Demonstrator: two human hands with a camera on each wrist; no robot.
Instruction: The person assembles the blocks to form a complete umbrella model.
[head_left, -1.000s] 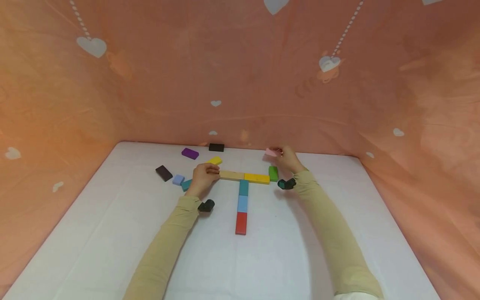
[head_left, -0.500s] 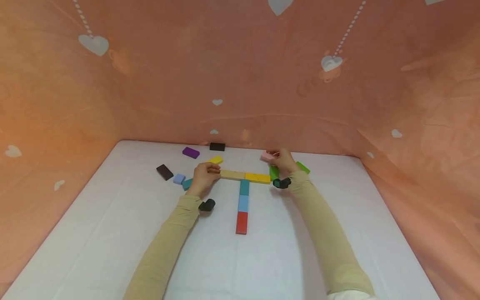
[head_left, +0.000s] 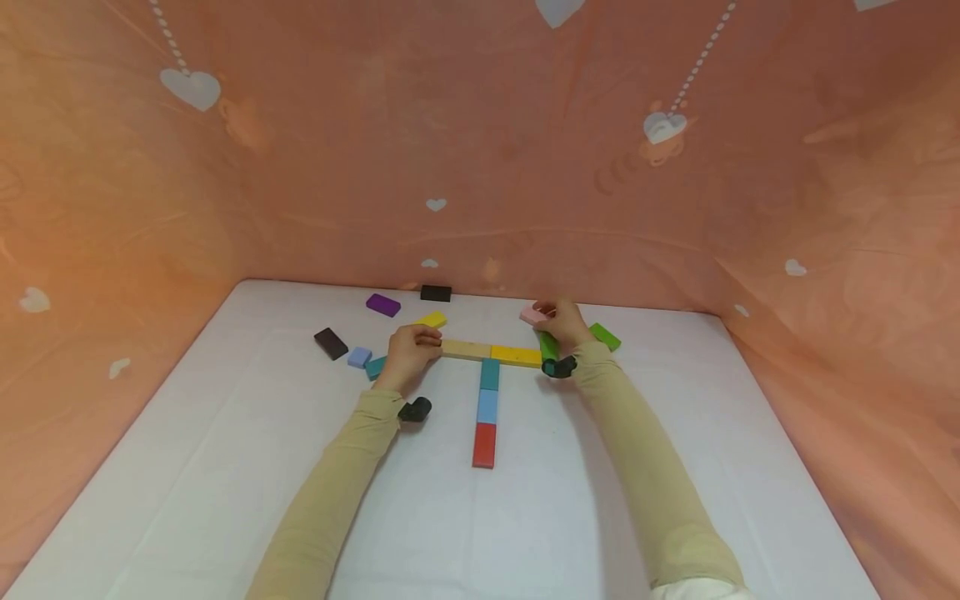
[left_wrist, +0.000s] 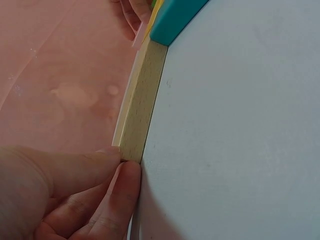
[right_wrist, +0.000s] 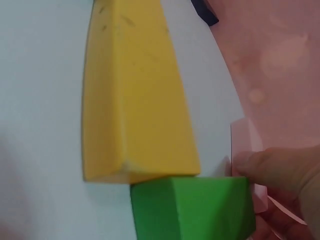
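Note:
In the head view my left hand [head_left: 409, 352] is at the left end of a natural wooden block [head_left: 466, 349], its thumb and bent index finger closing on that end in the left wrist view. The wooden block meets a yellow block [head_left: 516, 357], and a teal, a light blue [head_left: 487, 407] and a red block [head_left: 483, 446] run in line toward me below. My right hand [head_left: 564, 322] pinches a pink block [head_left: 533, 314] just behind a green block [right_wrist: 210, 207], which stands at the yellow block's right end. The thumb presses the pink block's face in the right wrist view.
Another green block [head_left: 604, 337] lies right of my right hand. Purple [head_left: 383, 305], black [head_left: 436, 293], dark brown [head_left: 331, 343], small lilac [head_left: 359, 357] and yellow [head_left: 432, 320] blocks lie at the back left. A teal block [head_left: 376, 367] is partly behind the left hand. Orange cloth surrounds the white table [head_left: 300, 500].
My right hand has lowered the pink block and brought it slightly left and nearer, behind the green block. Another green block came into view on the right. The left hand stays put.

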